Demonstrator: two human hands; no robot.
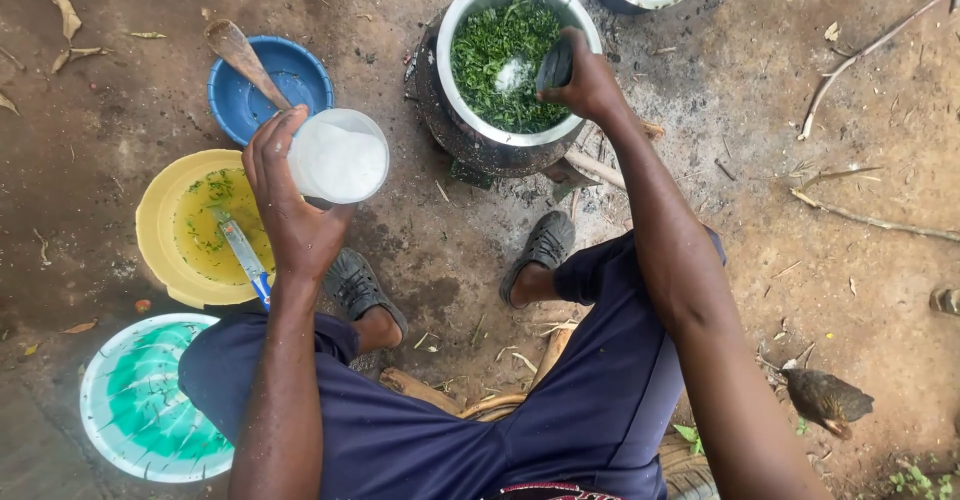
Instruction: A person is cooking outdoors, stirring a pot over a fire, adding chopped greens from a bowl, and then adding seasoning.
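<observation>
Head view: the left hand (pixel 290 195) wraps its fingers around a clear tub of white grains (pixel 338 157), held above the dirt ground between a blue bowl (pixel 300 75) with a wooden spoon (pixel 243 58) and the silver pot (pixel 470 5); the right hand (pixel 588 85) closes on a dark lid (pixel 555 65) over the pot's chopped greens (pixel 500 55), where white grains sit; a yellow bowl (pixel 155 225) holds a knife (pixel 243 253); a chick (pixel 826 397) stands near the right

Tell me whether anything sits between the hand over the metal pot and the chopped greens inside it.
Nothing visible does. The right hand holds a small dark scoop directly above the chopped greens in the open, lidless metal pot; only white powder lies on them.
</observation>
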